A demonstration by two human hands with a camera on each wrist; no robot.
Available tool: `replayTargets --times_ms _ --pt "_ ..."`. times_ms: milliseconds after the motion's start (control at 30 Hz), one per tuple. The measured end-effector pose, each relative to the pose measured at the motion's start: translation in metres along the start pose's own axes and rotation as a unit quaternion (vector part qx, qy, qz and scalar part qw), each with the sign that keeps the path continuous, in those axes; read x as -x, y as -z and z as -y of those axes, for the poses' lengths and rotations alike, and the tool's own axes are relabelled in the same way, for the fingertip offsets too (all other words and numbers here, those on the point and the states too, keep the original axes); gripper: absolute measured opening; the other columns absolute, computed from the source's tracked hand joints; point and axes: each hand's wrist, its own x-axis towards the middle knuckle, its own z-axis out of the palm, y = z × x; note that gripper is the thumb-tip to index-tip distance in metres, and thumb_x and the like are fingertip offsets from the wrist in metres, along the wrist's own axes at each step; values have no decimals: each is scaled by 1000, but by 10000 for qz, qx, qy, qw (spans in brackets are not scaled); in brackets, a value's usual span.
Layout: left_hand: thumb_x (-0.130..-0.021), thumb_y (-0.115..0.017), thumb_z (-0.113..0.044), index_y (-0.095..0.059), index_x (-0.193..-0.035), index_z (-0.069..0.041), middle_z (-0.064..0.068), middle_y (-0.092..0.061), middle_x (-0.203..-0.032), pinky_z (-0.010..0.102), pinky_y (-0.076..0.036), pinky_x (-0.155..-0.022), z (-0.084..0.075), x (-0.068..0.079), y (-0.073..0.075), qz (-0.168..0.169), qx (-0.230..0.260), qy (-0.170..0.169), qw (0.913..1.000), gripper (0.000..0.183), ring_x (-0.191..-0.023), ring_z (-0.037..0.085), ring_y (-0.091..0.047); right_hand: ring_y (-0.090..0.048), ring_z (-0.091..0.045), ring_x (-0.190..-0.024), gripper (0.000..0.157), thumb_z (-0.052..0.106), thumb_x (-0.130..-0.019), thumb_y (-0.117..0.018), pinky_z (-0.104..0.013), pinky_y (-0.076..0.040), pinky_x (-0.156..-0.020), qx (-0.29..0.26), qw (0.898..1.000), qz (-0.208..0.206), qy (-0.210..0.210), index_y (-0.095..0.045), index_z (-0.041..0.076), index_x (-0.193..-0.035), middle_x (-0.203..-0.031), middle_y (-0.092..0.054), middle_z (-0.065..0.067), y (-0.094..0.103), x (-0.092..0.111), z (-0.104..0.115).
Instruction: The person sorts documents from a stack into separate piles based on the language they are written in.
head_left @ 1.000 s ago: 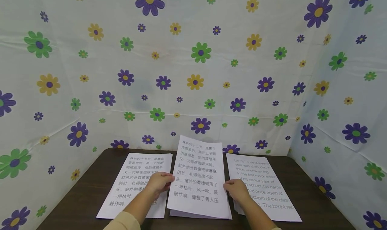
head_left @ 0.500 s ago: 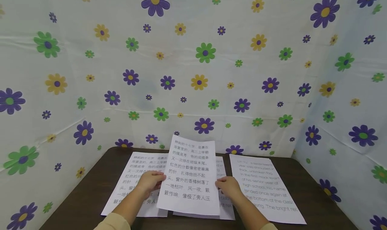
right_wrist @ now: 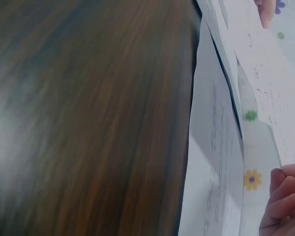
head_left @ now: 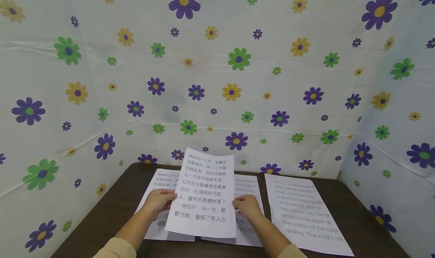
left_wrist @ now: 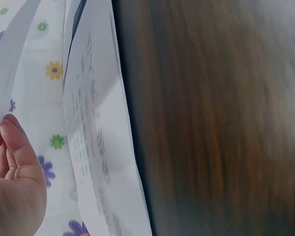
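A white sheet of paper (head_left: pixel 203 192) printed with Chinese text is held up, tilted, by both hands. My left hand (head_left: pixel 158 203) pinches its left edge between thumb and fingers; my right hand (head_left: pixel 248 208) pinches the right edge. In the left wrist view the left hand (left_wrist: pixel 19 179) grips the edge of the lifted paper. The right wrist view has the right hand (right_wrist: pixel 287 201) at the other edge. Below the sheet, partly covered, lie a left paper stack (head_left: pixel 165 175) with Chinese text and a middle paper stack (head_left: pixel 249 192) with English text.
To the right lies another stack of papers (head_left: pixel 307 216) with English text, its sheets slightly uneven. All the stacks rest on a dark wooden table (head_left: pixel 112 201). A white flowered cloth (head_left: pixel 217 73) encloses the table's back and sides.
Both hands have carried the sheet leftward from above the middle stack, so it now overlaps the left stack. English text on the middle stack has come into view. The head view has turned slightly left.
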Motion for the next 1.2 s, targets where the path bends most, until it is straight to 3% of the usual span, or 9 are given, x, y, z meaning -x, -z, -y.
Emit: replayTargets --times_ms 200,533,733,900,1200 --pt "-75 -63 -20 -58 -103 2 10 -61 -87 26 -49 -61 0 0 18 -110 -168 51 9998 36 -68 14 -57 -54 -15 -63 24 21 -75 -57 -24 -41 -53 -102 9999 95 -42 -64 4 -92 -79 -61 -5 -16 -2 10" --pt "-74 -64 -30 -58 -104 -5 9 -59 -91 25 -49 -59 18 -8 49 -421 -675 349 9962 40 -72 16 -58 -56 -15 -66 21 21 -75 -58 -25 -45 -53 -194 9996 213 -64 -64 6 -88 -77 -61 -4 -47 -2 31" --pt "-75 -63 -30 -56 -107 0 13 -60 -93 24 -47 -59 21 -4 65 -441 -823 252 9953 44 -73 17 -56 -57 -15 -64 17 19 -75 -58 -25 -45 -52 -253 9993 282 16 -64 5 -84 -72 -62 -3 -65 3 42" --pt "-74 -63 -31 -56 -107 -3 9 -61 -90 24 -45 -56 26 -7 79 -541 -938 403 9933 44 -68 14 -55 -55 -13 -61 15 17 -73 -59 -24 -44 -50 -178 9995 258 51 -64 5 -81 -69 -60 -3 -77 6 48" --pt "-76 -61 -33 -54 -109 3 10 -63 -87 28 -47 -59 34 -2 96 -427 -1041 280 9933 49 -69 15 -57 -53 -13 -61 12 17 -72 -61 -24 -43 -50 -43 9997 198 150 -66 7 -77 -69 -59 -2 -94 7 54"
